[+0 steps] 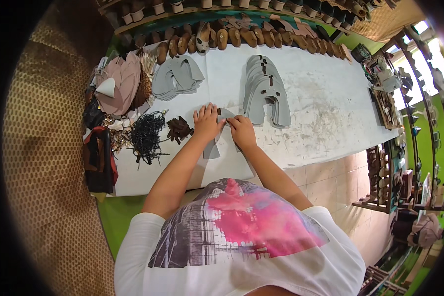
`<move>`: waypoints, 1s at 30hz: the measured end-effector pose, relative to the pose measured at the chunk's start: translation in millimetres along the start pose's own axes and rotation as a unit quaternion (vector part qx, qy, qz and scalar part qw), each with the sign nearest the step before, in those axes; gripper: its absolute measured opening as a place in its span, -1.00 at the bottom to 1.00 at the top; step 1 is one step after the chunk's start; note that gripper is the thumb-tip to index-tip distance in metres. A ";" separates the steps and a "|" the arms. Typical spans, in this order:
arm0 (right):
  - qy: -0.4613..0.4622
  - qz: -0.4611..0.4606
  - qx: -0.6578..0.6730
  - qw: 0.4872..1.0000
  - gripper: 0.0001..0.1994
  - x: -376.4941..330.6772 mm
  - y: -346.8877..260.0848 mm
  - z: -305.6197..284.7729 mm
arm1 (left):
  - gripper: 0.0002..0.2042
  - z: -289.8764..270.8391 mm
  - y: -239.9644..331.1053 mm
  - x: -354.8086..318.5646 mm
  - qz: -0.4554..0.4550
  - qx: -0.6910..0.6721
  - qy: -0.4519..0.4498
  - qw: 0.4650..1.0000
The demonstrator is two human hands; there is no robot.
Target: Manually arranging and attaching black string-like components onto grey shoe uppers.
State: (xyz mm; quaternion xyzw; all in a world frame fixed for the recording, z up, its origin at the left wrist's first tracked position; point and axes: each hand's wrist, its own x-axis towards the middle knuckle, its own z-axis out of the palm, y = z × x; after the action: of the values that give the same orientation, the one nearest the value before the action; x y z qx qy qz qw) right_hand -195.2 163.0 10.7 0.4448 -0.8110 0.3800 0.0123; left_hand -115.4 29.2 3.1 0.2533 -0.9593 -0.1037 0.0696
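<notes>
A flat grey cut shoe-upper piece [213, 146] lies on the white worktable [320, 113] right in front of me. My left hand [206, 123] rests spread on the piece's left part, fingers apart and pressing down. My right hand [241, 130] pinches the top edge of the same piece [225, 114] next to the left hand. Just beyond my right hand a fanned row of matching grey pieces [266, 91] runs away from me. A second stack of grey pieces [176, 76] sits at the far left.
Left of my hands lie a dark brown bundle [178, 129], a tangle of black cords [146, 134] and pink-brown leather pieces [117, 89]. Wooden shoe lasts [241, 35] line the table's far edge. Racks with tools [387, 93] stand at the right.
</notes>
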 end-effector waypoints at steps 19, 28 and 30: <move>0.001 -0.019 -0.017 1.000 -0.85 -2.6 10.2 5.4 | -0.44 -16.2 -17.9 27.5 0.024 -0.053 -0.140 0.988; -0.002 -0.042 -0.049 0.998 -0.83 -1.6 1.0 4.2 | -0.46 -15.9 -11.9 25.9 -0.017 -0.090 -0.156 0.983; -0.006 -0.043 -0.054 0.998 -0.83 -1.1 -2.7 4.4 | -0.46 -14.0 -13.7 23.6 0.001 -0.070 -0.141 0.988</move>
State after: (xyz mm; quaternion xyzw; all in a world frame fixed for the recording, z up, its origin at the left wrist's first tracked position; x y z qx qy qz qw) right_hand -191.1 160.2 8.9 0.4801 -0.8105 0.3322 0.0476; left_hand -126.6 3.4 15.3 0.2296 -0.9502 -0.2049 -0.0486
